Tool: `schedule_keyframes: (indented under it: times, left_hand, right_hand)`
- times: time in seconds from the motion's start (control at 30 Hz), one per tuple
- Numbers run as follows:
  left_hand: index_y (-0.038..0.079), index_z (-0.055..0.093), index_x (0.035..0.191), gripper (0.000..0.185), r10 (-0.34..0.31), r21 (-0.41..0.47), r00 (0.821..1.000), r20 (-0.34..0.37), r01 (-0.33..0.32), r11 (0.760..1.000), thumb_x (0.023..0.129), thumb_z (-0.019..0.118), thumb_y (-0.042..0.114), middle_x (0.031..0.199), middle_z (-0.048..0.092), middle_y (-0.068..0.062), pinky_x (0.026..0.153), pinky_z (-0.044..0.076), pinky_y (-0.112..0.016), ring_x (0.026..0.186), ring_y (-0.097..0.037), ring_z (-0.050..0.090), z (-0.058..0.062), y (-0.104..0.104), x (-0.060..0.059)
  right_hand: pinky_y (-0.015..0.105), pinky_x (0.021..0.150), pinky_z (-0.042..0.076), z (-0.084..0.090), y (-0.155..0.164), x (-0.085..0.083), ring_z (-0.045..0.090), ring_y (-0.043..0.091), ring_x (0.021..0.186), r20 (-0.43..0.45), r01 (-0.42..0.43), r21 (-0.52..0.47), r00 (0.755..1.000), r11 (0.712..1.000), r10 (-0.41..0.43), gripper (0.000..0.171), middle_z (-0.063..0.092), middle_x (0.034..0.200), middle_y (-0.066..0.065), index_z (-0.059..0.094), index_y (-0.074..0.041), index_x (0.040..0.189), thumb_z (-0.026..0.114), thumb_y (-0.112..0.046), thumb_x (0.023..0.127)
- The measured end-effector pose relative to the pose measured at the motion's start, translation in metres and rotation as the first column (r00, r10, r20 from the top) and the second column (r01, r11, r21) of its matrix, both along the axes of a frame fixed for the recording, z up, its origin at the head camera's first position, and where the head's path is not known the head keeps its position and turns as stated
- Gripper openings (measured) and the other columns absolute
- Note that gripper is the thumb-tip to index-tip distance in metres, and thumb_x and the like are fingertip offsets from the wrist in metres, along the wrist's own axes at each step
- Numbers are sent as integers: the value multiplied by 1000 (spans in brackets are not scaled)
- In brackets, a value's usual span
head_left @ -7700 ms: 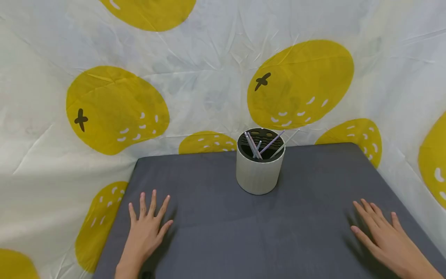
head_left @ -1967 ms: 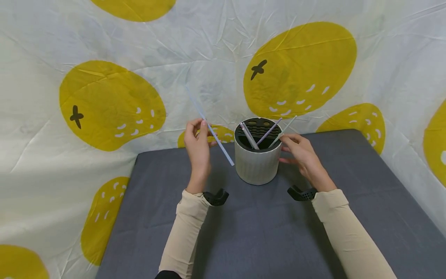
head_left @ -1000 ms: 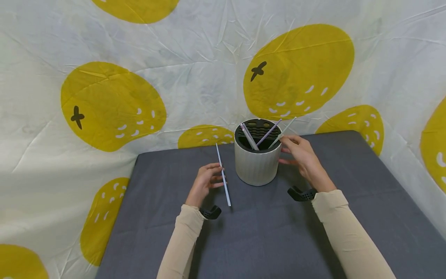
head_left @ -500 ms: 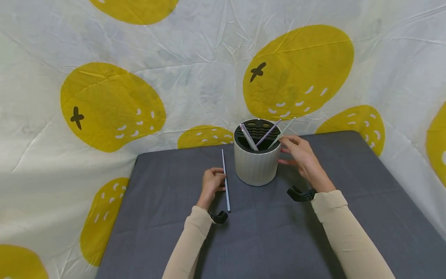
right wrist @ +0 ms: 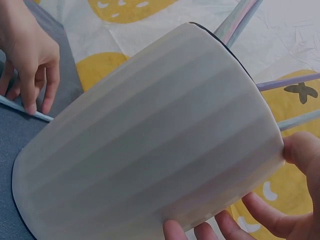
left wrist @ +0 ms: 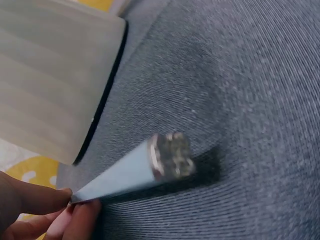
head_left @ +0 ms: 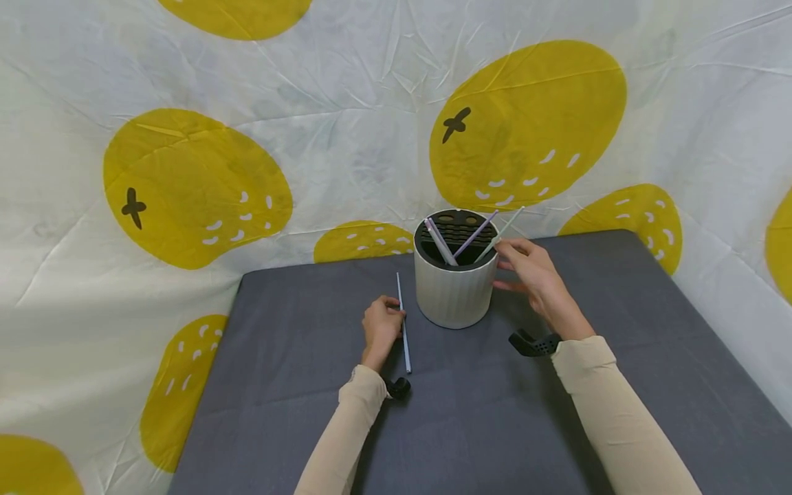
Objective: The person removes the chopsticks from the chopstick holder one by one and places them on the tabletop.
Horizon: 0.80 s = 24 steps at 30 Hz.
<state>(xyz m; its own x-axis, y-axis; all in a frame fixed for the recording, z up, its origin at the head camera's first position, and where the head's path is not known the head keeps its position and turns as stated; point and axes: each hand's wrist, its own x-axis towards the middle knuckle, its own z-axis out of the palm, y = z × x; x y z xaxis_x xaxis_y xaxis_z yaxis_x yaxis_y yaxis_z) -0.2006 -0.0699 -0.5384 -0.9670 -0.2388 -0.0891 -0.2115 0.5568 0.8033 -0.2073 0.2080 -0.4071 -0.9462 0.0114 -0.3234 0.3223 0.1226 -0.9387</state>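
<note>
A ribbed white cup with a black slotted insert stands at the back of the grey table and holds several thin pens. My right hand grips the cup's right side, thumb at the rim and fingers round the wall. A light blue pen lies flat on the table just left of the cup. My left hand pinches it near its middle between thumb and fingertips. The pen's near end rests on the grey surface beside the cup.
A white cloth with large yellow fruit shapes hangs behind and around the table. The table's right edge and left edge drop to that cloth. Black wrist-camera mounts sit at both cuffs.
My left hand has brought the blue pen down from the air to lie flat on the table left of the cup. My right hand has stayed on the cup.
</note>
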Motion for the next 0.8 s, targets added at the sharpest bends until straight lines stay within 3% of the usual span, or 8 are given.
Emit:
schedule_keyframes:
  times: [0.5, 0.7, 0.8]
  left_hand:
    - [9, 71, 108, 20, -34, -123, 997, -72, 25, 992, 91, 81, 15, 79, 76, -5, 65, 59, -35, 42, -10, 61, -8, 2, 1]
    - [5, 67, 109, 20, -85, -248, 990, -116, 54, 967, 97, 74, 19, 86, 75, -14, 70, 59, -48, 73, -33, 73, -5, 5, 3]
    - [4, 66, 110, 22, -112, -303, 985, -131, 68, 951, 100, 70, 23, 91, 74, -18, 70, 58, -53, 81, -42, 73, -1, 7, 6]
  right_hand:
    - [51, 104, 57, 1, -1, 0, 41, 38, 149, 4, 3, -2, 1000, 1000, -3, 69, 35, 164, 15, 37, -10, 161, 53, -48, 106]
    - [48, 101, 59, 0, -1, -1, 42, 38, 148, 0, 8, 0, 1000, 1000, -8, 68, 36, 162, 15, 39, -9, 159, 54, -48, 106]
    - [47, 100, 60, -1, -1, -1, 42, 38, 148, 0, 9, -1, 1000, 1000, -9, 69, 36, 162, 15, 38, -9, 159, 54, -48, 106]
